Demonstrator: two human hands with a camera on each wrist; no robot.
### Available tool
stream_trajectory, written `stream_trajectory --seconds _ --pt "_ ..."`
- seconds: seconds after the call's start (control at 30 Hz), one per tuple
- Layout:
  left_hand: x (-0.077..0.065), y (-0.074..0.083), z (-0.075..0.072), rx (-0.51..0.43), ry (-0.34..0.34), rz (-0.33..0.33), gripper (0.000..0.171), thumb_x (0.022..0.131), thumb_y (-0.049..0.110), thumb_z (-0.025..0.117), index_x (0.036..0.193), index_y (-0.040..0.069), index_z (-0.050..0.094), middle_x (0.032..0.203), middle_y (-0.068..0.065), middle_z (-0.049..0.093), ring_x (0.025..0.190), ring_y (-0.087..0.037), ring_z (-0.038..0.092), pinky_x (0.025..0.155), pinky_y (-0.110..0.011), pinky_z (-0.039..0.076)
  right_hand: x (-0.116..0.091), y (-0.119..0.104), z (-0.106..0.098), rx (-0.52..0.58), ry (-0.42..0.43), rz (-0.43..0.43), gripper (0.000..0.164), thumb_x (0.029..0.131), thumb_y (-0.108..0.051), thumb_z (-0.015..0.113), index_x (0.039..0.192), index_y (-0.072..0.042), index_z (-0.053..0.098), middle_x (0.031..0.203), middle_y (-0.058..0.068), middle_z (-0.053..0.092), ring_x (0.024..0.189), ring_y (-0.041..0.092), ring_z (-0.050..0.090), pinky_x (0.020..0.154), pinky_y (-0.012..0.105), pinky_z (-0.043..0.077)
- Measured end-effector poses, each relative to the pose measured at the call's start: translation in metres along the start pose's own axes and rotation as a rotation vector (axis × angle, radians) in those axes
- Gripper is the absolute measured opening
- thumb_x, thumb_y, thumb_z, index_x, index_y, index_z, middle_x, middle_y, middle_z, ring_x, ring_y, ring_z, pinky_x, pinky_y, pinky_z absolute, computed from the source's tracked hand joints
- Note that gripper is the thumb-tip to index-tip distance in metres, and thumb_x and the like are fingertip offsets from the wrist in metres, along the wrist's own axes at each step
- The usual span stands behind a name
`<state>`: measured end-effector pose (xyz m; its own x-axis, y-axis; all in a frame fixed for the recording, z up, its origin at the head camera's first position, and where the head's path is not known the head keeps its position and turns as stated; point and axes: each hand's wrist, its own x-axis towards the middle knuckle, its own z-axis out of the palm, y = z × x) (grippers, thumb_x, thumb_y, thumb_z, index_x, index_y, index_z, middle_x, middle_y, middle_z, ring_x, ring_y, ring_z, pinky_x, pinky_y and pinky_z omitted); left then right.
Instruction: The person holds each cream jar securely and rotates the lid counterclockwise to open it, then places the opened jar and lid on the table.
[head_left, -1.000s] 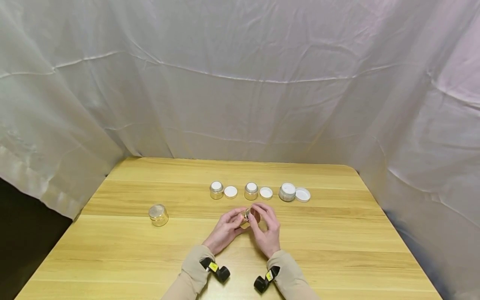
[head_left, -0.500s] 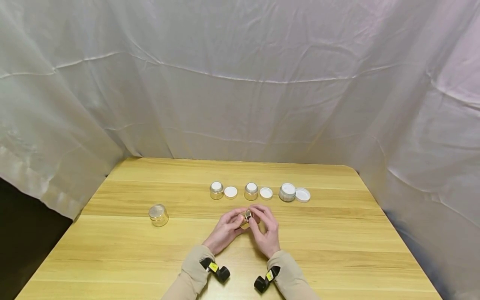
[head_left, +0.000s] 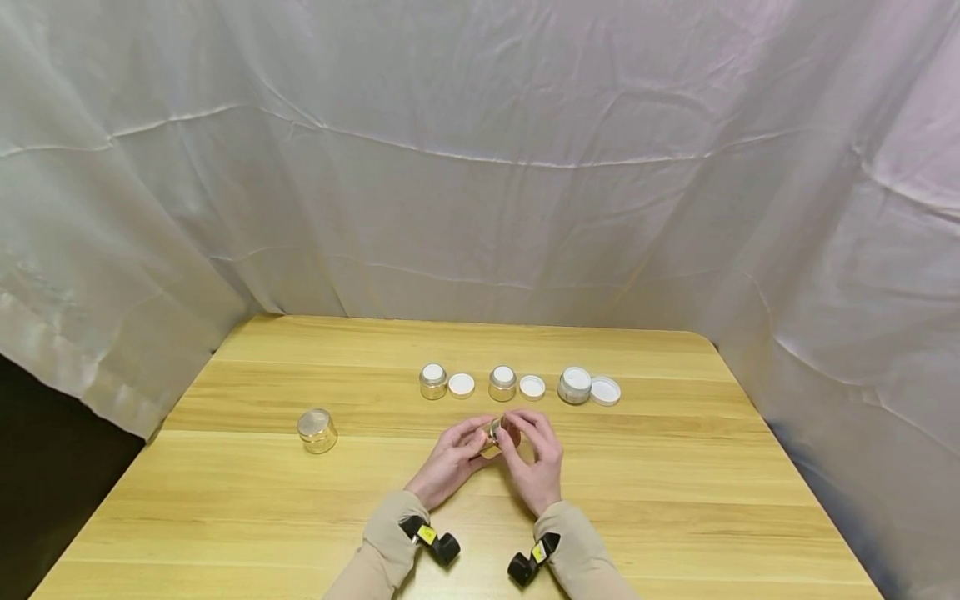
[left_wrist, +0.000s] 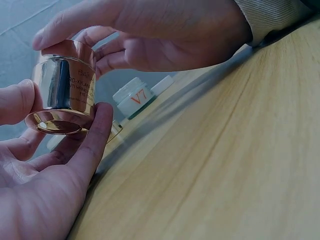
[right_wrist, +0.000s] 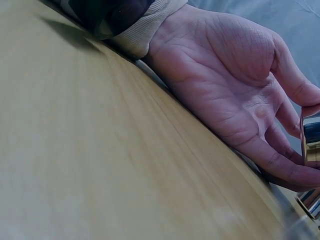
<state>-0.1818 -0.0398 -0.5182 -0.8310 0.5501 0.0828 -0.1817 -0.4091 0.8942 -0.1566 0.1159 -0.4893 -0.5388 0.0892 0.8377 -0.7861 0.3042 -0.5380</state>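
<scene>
Between both hands, a shiny gold cosmetic cream jar [left_wrist: 75, 90] is held up off the table at the near middle. My left hand [head_left: 448, 465] grips its lower body, thumb on one side and fingers on the other. With thumb and fingers, my right hand [head_left: 537, 468] pinches the lid end, as the left wrist view shows from the side. Dark printed text runs down the jar's wall. The right wrist view catches only the jar's edge [right_wrist: 312, 140] beside the right hand's fingers.
Beyond the hands stand two small gold jars [head_left: 432, 383] [head_left: 502, 385] and a pale jar [head_left: 574, 387] with "V7" on it, all uncapped. White-lined lids [head_left: 461, 384] lie beside them. A capped gold jar [head_left: 317, 431] stands at the left. A grey curtain [head_left: 480, 208] hangs behind the table.
The right hand's fingers have turned back and forth slightly at the jar's lid. The left hand keeps its hold, and the other jars have not moved.
</scene>
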Motion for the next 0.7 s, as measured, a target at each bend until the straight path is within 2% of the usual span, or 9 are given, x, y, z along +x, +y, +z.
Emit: stream_trajectory --seconds 0.13,0.27,0.53,0.7 --pt "-0.001 0.000 0.000 0.001 -0.004 0.001 0.038 0.106 0.013 0.046 0.142 0.000 0.045 0.123 0.012 0.067 0.119 -0.005 0.061 0.110 -0.034 0.051 -0.001 0.001 0.000 0.018 -0.027 -0.025 0.028 0.071 0.025 0.065 0.099 0.019 0.067 0.099 0.035 0.062 0.095 0.036 0.061 0.100 0.017 0.050" --pt "0.000 0.001 0.000 0.006 0.004 -0.003 0.041 0.106 0.013 0.046 0.144 -0.002 0.043 0.123 0.012 0.066 0.119 -0.005 0.061 0.111 -0.035 0.050 0.000 0.000 0.000 -0.009 -0.021 -0.020 0.028 0.072 0.024 0.065 0.100 0.019 0.067 0.101 0.036 0.062 0.096 0.039 0.061 0.102 0.017 0.050" --pt "0.000 0.001 0.002 0.004 0.013 -0.010 0.043 0.106 0.013 0.045 0.145 -0.004 0.040 0.123 0.012 0.066 0.120 -0.004 0.060 0.112 -0.036 0.049 0.000 0.000 0.001 -0.054 0.020 0.013 0.028 0.071 0.022 0.071 0.099 0.018 0.067 0.098 0.032 0.064 0.090 0.039 0.061 0.095 0.013 0.049" --pt "0.000 0.001 0.001 0.003 0.001 -0.002 0.040 0.106 0.013 0.046 0.143 -0.002 0.043 0.124 0.012 0.066 0.120 -0.005 0.060 0.110 -0.034 0.051 -0.010 0.018 0.003 -0.007 -0.015 -0.004 0.030 0.071 0.023 0.070 0.100 0.016 0.068 0.100 0.031 0.065 0.092 0.033 0.063 0.094 0.011 0.049"
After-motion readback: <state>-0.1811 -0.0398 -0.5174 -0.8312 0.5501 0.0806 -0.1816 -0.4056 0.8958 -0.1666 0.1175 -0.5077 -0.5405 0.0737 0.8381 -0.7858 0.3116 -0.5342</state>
